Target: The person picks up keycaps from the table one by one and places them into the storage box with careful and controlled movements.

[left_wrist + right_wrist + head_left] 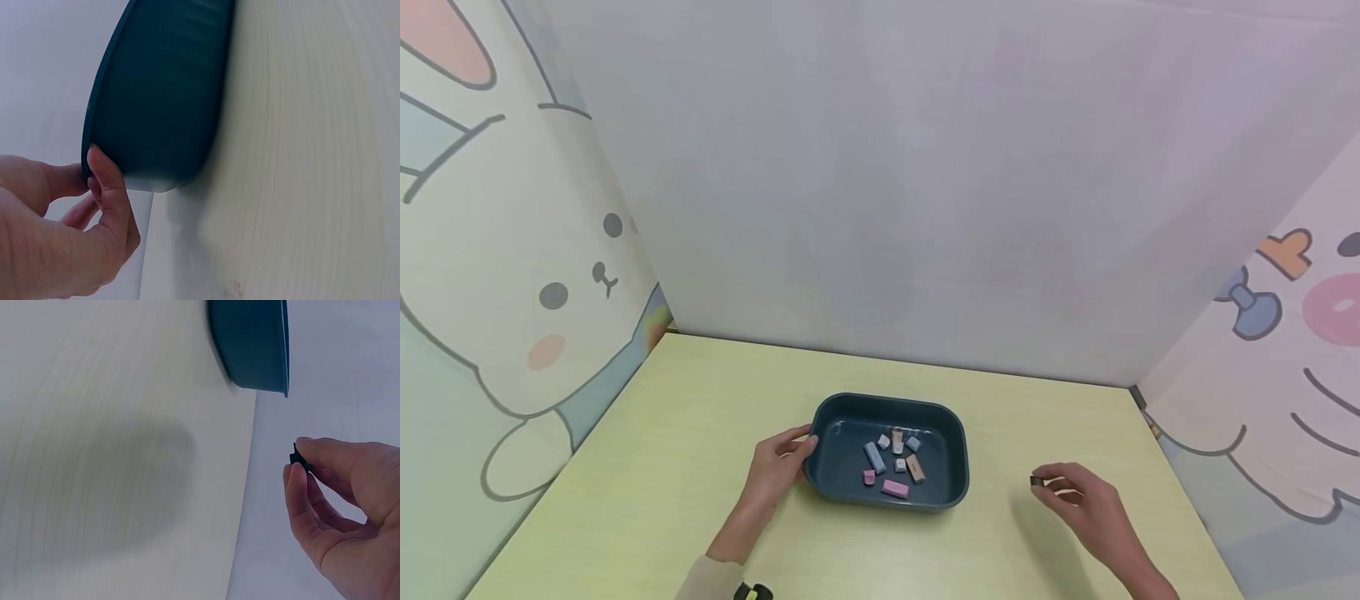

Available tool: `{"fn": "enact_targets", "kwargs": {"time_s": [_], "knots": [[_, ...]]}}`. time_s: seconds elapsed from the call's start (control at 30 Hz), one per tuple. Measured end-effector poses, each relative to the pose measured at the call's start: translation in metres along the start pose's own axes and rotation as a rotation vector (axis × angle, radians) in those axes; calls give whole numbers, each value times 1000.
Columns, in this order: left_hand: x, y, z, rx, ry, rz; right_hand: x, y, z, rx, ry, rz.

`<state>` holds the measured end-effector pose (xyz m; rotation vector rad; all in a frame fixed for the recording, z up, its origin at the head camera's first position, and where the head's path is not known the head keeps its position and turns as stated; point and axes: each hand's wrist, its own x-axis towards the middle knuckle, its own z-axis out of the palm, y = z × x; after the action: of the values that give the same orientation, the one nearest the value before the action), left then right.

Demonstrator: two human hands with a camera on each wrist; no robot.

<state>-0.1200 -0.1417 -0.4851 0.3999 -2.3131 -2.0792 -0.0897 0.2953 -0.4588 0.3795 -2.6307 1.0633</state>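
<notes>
A dark blue-green rectangular tub (891, 498) sits on the table, holding several small blocks. Among them are a blue bar (875, 458), a pink bar (895, 489), a tan bar (915, 468) and a pink cube (868, 477). At the tub's left end my left hand (775, 469) pinches the rim between thumb and fingers, as the left wrist view also shows. Off to the right of the tub, my right hand (1086, 504) is raised over the table and pinches a small black piece (300, 459) between thumb and fingertips. The fingers partly cover that piece.
The pale yellow wood-grain table (715, 400) spreads around the tub. A white curtain (887, 183) hangs along its back edge. Panels with cartoon animals, a rabbit (527, 250) on the left, stand at both sides.
</notes>
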Motion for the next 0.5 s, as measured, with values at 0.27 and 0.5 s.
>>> {"fn": "enact_targets", "kwargs": {"time_s": [0.27,0.5], "knots": [[2,-3,0,-20,-10,13,7,-8,1,0,-17,1],[1,-1,1,-4,3,0,13,-12,5,15,-26,1]]}}
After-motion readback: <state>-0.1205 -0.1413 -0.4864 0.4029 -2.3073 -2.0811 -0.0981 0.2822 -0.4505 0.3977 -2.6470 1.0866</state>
